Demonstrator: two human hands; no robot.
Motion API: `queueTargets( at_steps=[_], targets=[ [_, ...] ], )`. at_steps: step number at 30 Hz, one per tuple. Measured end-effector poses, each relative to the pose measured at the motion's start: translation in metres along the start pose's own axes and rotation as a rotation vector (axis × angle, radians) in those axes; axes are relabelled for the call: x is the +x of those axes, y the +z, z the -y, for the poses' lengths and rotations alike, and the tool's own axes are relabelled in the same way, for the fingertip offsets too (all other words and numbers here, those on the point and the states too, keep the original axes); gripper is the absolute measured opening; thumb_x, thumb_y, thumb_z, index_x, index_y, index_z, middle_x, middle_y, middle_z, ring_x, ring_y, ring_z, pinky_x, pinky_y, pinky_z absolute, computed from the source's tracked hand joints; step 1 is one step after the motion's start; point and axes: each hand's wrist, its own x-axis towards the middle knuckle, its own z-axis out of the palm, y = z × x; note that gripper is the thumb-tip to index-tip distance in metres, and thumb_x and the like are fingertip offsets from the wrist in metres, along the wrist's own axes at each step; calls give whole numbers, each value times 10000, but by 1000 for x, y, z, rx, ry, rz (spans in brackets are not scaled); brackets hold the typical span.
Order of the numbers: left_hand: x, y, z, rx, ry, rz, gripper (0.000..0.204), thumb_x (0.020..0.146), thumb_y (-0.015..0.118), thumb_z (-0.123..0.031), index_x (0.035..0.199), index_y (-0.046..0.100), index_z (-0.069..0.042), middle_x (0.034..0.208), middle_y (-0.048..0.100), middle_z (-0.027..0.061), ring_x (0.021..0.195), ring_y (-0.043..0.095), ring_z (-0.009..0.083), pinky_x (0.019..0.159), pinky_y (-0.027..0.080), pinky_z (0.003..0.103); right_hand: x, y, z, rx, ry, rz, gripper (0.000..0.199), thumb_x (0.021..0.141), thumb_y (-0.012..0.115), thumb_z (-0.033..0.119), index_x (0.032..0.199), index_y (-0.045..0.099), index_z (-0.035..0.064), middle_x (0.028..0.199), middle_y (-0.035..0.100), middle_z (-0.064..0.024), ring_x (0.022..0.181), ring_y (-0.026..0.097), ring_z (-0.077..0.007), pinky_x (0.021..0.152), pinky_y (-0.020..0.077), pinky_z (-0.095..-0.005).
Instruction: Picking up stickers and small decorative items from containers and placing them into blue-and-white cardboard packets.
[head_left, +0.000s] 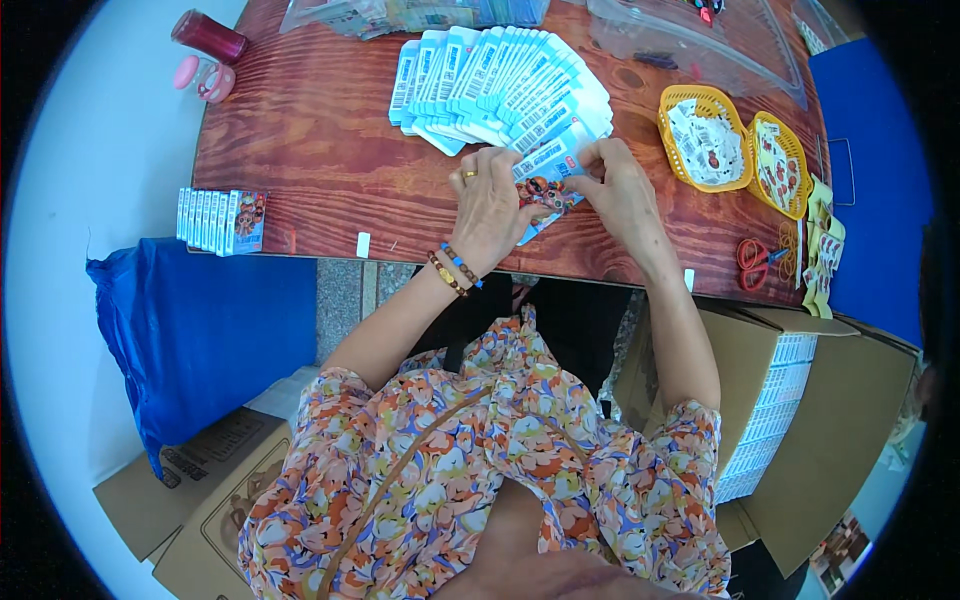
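Note:
Near the front edge of the table I hold a blue-and-white carton (562, 160) with a colourful cartoon picture. My left hand (487, 210) grips its left side, fingers bent and partly hidden. My right hand (622, 200) pinches its right edge between thumb and fingers. Whether the carton is flat or folded up is hard to tell. Just beyond both hands, a fan of overlapping blue-and-white cartons (490, 85) spreads over the wooden table (310, 130). A row of small upright boxes (222, 222) with the same sort of picture stands at the left front edge.
Yellow baskets of small stickers or cards (745, 160) stand at right, with red-handled scissors (755, 265) near the edge. Clear plastic bins (680, 40) line the back. A red-filled jar (210, 37) is far left. An open cardboard box (830, 430) of stacked packs sits below right.

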Motion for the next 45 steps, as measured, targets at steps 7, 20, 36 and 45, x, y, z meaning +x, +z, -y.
queueTargets(
  at_steps=[7,20,36,45],
  targets=[
    [0,-3,-2,6,45,44,812,669,893,-261,1302,437,-37,1222,514,133,1153,472,313,936,314,462,-4,-11,20,-52,82,79,205,805,758,90,935,619,12,778,648,-80,701,616,-191,667,475,-347],
    [14,-42,-19,198,99,158,1038,632,908,-315,1452,382,43,1165,557,125,1081,541,268,964,376,448,1,-2,16,587,105,233,100,898,665,-23,988,637,9,881,685,-19,826,622,-58,779,503,-240],
    [21,-35,-37,-528,-291,-34,576,783,838,-227,1252,581,-11,1029,685,183,921,693,317,775,546,396,-29,34,34,563,-228,-492,367,901,699,2,1257,614,18,1368,514,-148,1142,592,-202,887,562,-332],
    [13,-34,-30,-874,-343,31,483,918,715,-187,1331,552,4,1031,694,117,908,677,180,781,539,334,-29,36,32,905,-161,-396,486,910,616,-107,1372,501,-7,1409,480,-121,1212,580,-209,1000,517,-340]
  ],
)
